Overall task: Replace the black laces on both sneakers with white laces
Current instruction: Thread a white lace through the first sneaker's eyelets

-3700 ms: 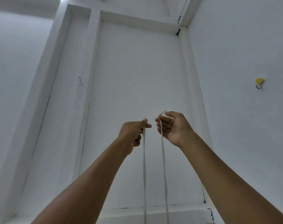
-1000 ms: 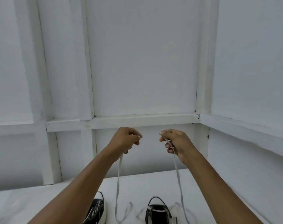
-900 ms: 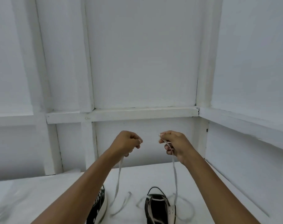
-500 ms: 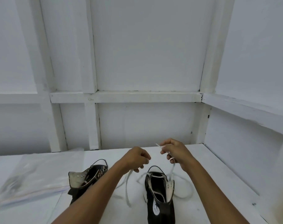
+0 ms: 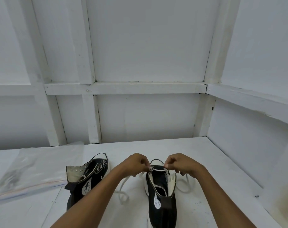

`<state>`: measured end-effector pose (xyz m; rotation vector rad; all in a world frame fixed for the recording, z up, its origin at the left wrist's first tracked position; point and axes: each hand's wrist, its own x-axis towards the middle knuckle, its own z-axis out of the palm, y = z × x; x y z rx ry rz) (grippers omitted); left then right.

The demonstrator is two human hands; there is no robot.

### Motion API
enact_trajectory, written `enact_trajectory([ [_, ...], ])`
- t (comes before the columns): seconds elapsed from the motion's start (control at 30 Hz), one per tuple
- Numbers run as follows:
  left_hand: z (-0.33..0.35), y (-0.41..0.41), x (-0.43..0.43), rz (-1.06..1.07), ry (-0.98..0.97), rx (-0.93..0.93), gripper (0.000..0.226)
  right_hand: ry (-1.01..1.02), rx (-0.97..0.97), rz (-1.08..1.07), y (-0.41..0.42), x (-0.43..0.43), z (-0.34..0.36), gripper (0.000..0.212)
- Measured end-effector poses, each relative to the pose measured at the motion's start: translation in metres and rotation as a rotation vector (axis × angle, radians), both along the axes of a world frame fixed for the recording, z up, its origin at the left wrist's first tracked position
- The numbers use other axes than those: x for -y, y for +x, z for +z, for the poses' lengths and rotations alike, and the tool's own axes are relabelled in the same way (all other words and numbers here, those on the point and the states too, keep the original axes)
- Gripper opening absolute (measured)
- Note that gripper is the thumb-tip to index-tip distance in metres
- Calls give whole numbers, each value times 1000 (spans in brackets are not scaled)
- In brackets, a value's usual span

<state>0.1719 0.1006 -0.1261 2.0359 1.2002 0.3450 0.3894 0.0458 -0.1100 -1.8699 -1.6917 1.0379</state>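
One clear plastic bag (image 5: 33, 170) lies flat on the white table (image 5: 222, 162), well left of the upright sneaker (image 5: 161, 195). Between the bag and the upright sneaker, the second sneaker (image 5: 85, 180) leans over on its side with its collar splayed open. Just left of the upright sneaker's far end, the left hand (image 5: 135, 163) has its fingers curled and pinches the white lace (image 5: 124, 185) at the front eyelets. Just right of that same spot, the right hand (image 5: 181, 165) pinches the lace too, fingers curled in tight. Slack lace trails down both sides of the upright sneaker and loops on the table, one loop to its left and another to its right.
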Motion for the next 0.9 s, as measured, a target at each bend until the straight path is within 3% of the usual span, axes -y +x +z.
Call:
enact_trajectory([
  [0.07, -1, 0, -1, 10, -26, 33, 16, -24, 3, 25, 3, -2, -3, 9],
  [0.17, -3, 0, -2, 18, -49, 80, 9, -42, 1, 57, 7, -5, -4, 10],
  [0.4, -3, 4, -9, 6, -39, 55, 6, 113, 48, 138, 15, -13, -9, 13],
  [0.63, -1, 1, -13, 7, -104, -9, 11, 188, 278, 189, 29, -11, -11, 28],
  [0.8, -1, -3, -14, 9, -123, -18, 13, 282, 274, 164, 40, -8, -11, 30],
  [0.9, 1, -1, -14, 2, -121, 0, 13, 258, 210, 180, 37, -7, -12, 18],
])
